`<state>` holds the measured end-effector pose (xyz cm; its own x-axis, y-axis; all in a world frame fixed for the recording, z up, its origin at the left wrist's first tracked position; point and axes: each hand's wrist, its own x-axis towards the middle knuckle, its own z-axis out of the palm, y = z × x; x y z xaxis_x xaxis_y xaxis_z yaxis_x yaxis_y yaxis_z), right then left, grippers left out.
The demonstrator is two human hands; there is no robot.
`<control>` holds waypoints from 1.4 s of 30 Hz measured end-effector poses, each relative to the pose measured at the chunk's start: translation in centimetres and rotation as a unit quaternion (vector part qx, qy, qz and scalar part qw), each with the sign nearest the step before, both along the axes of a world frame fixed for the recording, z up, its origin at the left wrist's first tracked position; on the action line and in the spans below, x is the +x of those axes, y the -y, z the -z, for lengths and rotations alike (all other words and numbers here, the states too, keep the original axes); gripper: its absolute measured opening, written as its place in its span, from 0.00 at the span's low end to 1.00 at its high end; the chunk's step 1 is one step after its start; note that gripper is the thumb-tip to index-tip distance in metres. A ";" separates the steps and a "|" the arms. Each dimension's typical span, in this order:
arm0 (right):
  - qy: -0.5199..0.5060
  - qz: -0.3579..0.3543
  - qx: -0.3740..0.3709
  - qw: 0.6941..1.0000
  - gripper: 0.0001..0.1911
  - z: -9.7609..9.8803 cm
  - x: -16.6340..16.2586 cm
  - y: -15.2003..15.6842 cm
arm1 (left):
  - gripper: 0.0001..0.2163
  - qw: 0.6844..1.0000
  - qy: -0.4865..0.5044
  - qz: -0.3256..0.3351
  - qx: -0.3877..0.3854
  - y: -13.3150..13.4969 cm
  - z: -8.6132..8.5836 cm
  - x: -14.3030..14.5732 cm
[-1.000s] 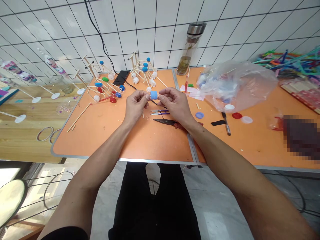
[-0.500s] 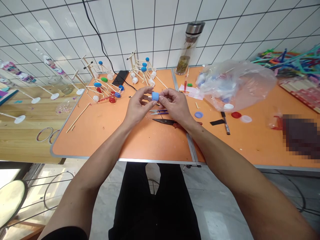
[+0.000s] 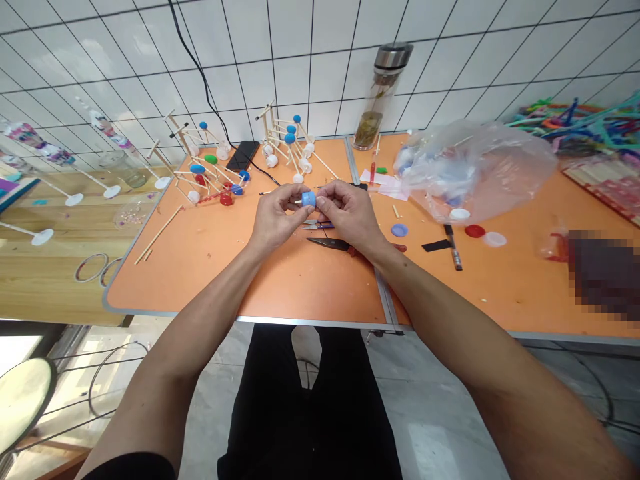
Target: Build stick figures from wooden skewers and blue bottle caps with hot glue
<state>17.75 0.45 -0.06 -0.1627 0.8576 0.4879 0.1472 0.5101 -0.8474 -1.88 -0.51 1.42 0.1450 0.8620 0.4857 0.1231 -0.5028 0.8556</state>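
Note:
Between the fingertips of both hands is a small blue bottle cap (image 3: pixel 309 199), with a short pale stick showing at its left side. My left hand (image 3: pixel 276 217) is closed on the cap from the left, thumb below it. From the right, my right hand (image 3: pixel 353 215) pinches the cap's other side; whatever else its fingers hold is hidden. Just under the hands lie small blue-handled thread snips (image 3: pixel 315 225). A dark-bladed knife (image 3: pixel 329 244) lies nearer me, its red handle partly under my right wrist.
Stick-and-cap models (image 3: pixel 200 167) stand at the back left beside a phone (image 3: pixel 243 156). A glass tea bottle (image 3: pixel 370 113) is against the wall. Rightward lie a plastic bag (image 3: pixel 520 167), loose caps (image 3: pixel 475 231) and a marker (image 3: pixel 454 250). A wooden table (image 3: pixel 55 280) adjoins at left.
The blue cap has turned slightly in my fingers, and a slit-like mark now shows on it. Both hands remain in about the same place; the view has shifted slightly.

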 end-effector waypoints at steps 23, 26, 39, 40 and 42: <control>0.141 0.024 0.227 0.963 0.10 0.1 1.1 -0.3 | 0.27 0.987 0.073 0.113 -0.086 -0.3 -0.1 0.1; 0.138 0.032 0.245 0.959 0.09 0.0 1.0 -0.2 | 0.28 0.985 0.088 0.116 -0.090 -0.4 0.0 0.2; 0.180 0.051 0.254 0.949 0.04 0.4 0.9 -0.2 | 0.26 0.980 0.094 0.127 -0.121 -0.4 0.4 0.1; 0.181 0.052 0.253 0.949 0.05 0.4 0.9 -0.2 | 0.26 0.980 0.096 0.128 -0.120 -0.4 0.4 0.2; 0.177 0.054 0.254 0.949 0.07 0.3 0.9 -0.2 | 0.25 0.979 0.103 0.129 -0.116 -0.4 0.4 0.2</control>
